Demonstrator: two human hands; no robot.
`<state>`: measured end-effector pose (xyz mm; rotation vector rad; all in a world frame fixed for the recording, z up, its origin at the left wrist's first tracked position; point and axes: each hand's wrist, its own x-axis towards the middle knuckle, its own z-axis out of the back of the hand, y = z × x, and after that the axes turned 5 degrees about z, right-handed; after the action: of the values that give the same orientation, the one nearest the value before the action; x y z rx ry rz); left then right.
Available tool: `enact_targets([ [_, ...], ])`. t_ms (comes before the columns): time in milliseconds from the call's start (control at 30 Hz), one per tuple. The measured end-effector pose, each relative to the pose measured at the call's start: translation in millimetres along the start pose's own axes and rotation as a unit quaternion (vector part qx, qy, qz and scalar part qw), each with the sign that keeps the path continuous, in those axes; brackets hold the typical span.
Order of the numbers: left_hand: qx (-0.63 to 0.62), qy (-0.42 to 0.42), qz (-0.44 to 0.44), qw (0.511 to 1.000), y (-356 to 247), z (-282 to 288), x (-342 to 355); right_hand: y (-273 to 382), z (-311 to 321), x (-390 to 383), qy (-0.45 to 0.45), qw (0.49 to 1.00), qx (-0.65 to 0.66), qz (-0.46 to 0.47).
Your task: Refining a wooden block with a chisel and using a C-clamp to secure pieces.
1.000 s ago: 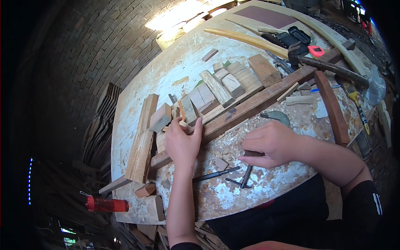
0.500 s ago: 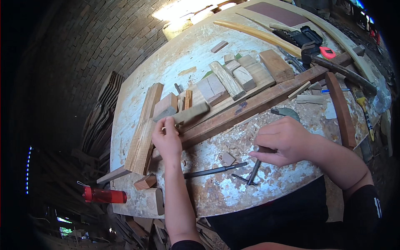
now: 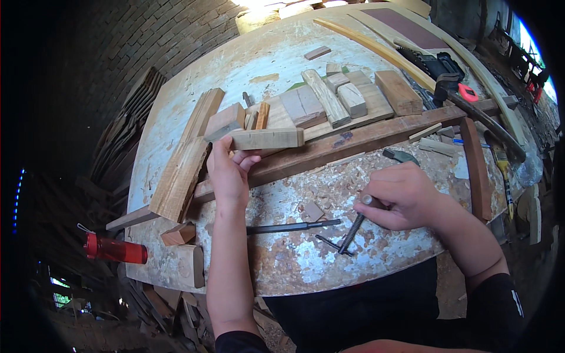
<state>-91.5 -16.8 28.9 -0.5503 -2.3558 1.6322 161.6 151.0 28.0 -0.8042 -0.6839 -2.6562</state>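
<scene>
Fingers of the right hand [image 3: 403, 197] curl in tight around a round-ended handle [image 3: 368, 200], with no gap showing; the rest of it is hidden in the fist, so I cannot tell what it belongs to. Just below, a clamp screw [image 3: 353, 232] with a crossbar slants over the paint-flecked bench [image 3: 376, 259], and a sound hold would keep the knuckles clear of its thread. To its left lies a dark metal bar [image 3: 294, 227], close beside the left forearm [image 3: 229, 259]; the wrist is best kept off it. A small square offcut [image 3: 313, 210] sits just past the bar. Farther out, the left hand [image 3: 229, 179] pinches the left end of a squared wooden block [image 3: 271, 139], thumb and fingers parted only by its thickness. This block reaches rightward in front of the other pieces, over the dark brown beam [image 3: 353, 140], its right end unsupported. Held so near one end, it could well pivot; a grip nearer the middle would steady it, and fingertips are better kept off the short dark marks along its upper edge. Behind it stand an orange-brown strip [image 3: 262, 116] and a pale block [image 3: 303, 106], close enough that a knock seems possible, so lifting the piece level and clear looks wiser than sliding it. Beyond them, at upper right, rest a hammer [image 3: 488, 124] and a coral tape measure [image 3: 468, 92], well apart from both hands.
</scene>
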Motion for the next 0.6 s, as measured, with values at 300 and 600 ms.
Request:
enact_targets([
  [300, 0.554, -0.099, -0.359, 0.745, -2, -1, -16, -3, 2, -6, -0.029, 0.999, -0.002, 0.023],
  [600, 0.739, -0.14, -0.36, 0.551, 15, -15, -22, -8, -1, -14, -0.055, 0.998, 0.0, 0.025],
])
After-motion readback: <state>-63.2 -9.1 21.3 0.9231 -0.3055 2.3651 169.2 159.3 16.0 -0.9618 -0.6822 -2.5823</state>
